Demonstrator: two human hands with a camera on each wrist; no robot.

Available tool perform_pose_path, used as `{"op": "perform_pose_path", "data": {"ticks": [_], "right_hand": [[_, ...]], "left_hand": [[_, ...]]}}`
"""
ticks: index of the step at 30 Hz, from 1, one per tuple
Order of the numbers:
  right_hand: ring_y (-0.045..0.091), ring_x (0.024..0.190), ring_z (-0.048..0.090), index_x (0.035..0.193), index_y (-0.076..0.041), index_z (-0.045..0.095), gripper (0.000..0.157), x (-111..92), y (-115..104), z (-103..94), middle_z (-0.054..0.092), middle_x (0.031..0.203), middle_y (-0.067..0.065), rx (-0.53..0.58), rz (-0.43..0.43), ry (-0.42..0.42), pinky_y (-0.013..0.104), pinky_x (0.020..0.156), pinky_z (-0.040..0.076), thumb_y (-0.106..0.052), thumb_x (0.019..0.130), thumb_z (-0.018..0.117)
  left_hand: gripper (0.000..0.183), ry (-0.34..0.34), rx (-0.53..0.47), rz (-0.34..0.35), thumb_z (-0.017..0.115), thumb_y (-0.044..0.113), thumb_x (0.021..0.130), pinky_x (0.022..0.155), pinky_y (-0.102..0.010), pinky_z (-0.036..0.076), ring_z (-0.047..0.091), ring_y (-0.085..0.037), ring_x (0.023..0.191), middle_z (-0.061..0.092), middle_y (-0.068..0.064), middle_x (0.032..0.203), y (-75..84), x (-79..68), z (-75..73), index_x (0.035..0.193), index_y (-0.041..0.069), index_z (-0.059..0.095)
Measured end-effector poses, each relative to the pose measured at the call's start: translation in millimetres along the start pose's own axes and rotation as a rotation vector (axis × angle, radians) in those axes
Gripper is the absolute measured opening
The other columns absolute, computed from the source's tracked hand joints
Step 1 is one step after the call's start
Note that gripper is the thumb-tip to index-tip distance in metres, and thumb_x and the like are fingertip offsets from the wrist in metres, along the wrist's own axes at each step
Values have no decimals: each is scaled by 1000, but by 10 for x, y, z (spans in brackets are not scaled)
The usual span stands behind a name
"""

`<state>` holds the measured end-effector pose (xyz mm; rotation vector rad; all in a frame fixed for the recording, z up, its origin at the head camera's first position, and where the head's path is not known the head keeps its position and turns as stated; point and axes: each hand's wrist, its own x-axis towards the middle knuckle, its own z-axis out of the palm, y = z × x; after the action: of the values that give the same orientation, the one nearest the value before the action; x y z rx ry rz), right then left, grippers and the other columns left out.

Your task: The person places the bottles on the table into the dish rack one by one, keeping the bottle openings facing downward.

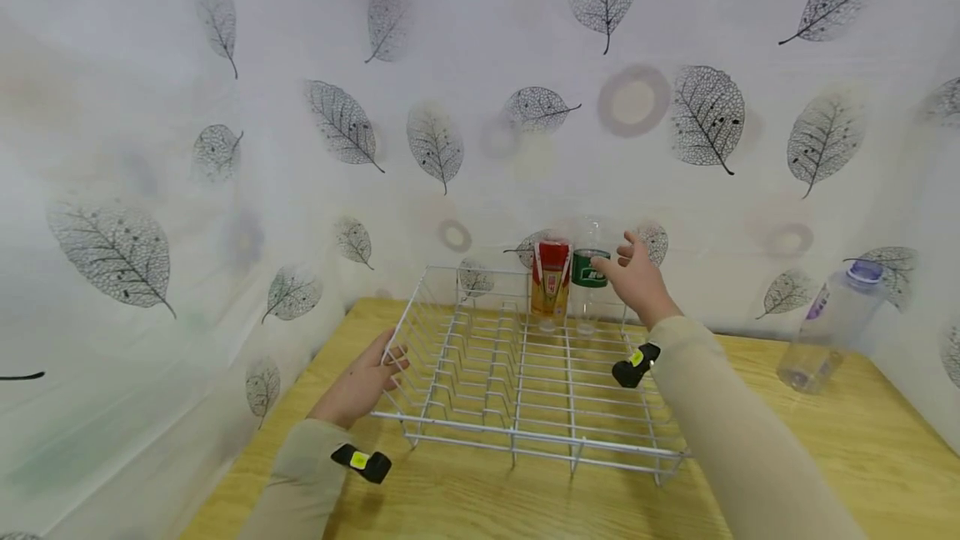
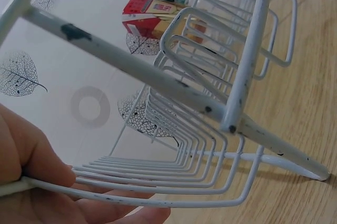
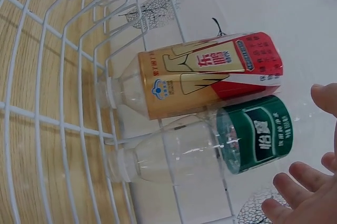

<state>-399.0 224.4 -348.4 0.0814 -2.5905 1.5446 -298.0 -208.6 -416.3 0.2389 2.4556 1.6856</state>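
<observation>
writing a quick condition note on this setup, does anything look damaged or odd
Yes: the white wire rack has dark spots on its thick bars, as if the coating has chipped. Also, the red-and-gold bottle and green-labelled bottle stand upside down, necks toward the rack's base, which is unusual for bottles.

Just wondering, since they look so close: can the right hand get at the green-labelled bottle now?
Probably yes: the right hand is right beside the green-labelled bottle, and nothing visible stands between them.
</observation>
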Motion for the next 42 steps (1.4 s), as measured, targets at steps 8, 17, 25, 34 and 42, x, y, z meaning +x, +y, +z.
{"op": "perform_pose_path", "data": {"ticks": [8, 17, 25, 34, 42], "right_hand": [[37, 150, 21, 164, -16, -1, 100, -146, -68, -187, 18, 165, 18, 6, -72, 17, 64, 113, 28, -54, 97, 61], [42, 150, 17, 164, -15, -3, 101, -417, -34, -494, 14, 166, 20, -27, -131, 50, 69, 111, 26, -54, 97, 62], [46, 149, 17, 164, -12, -1, 97, -667, 94, -808, 14, 165, 22, -76, -185, 138, 66, 115, 19, -46, 99, 62], [50, 147, 16, 164, -13, 0, 92, -991, 320, -1153, 12, 165, 26, -116, -149, 234, 67, 114, 17, -44, 101, 60], [42, 151, 11, 164, -24, -1, 89, -1285, 629, -1376, 8, 167, 19, -105, -77, 324, 58, 120, 11, -41, 101, 60]], "left_hand": [[63, 6, -14, 9, 36, 6, 107, 106, -55, 44, 43, -42, 138, 31, -29, 157, -3, -4, 0, 163, 7, 8], [63, 10, 12, 8, 36, 9, 108, 103, -52, 46, 46, -39, 137, 33, -28, 157, -35, -2, 21, 163, 7, 7], [63, 9, -5, 13, 36, 7, 107, 103, -51, 47, 45, -42, 136, 31, -30, 157, -29, 0, 18, 163, 5, 8], [65, 9, -31, -1, 37, 5, 106, 99, -48, 51, 43, -42, 138, 29, -30, 158, 3, -8, 13, 163, 6, 7], [64, 6, -51, 11, 37, 4, 106, 100, -51, 50, 42, -44, 138, 29, -32, 157, 18, -22, 18, 163, 5, 7]]}}
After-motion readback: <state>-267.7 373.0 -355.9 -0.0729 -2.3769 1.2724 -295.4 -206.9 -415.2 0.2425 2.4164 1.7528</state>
